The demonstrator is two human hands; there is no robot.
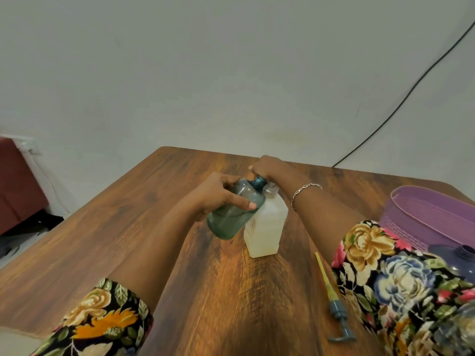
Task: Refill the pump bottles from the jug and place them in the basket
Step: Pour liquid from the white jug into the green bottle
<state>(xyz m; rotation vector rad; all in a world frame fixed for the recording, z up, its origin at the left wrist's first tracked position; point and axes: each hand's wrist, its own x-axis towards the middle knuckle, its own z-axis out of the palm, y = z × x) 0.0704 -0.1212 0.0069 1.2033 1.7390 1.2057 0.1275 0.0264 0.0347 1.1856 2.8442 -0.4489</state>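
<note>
Nearest lies 1 loose pump. My left hand grips the green bottle, tilted toward the upright jug; my right hand sits beyond its top (I cannot tell what it holds). Nudged sideways, that jug could topple.

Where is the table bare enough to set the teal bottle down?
Bare: the left half of the table, beyond the left hand and teal bottle; the near strip between the forearms, in front of the jug; the far edge behind the right hand. Crowded: the right side, with pump, purple basket and a dark bottle.
</note>
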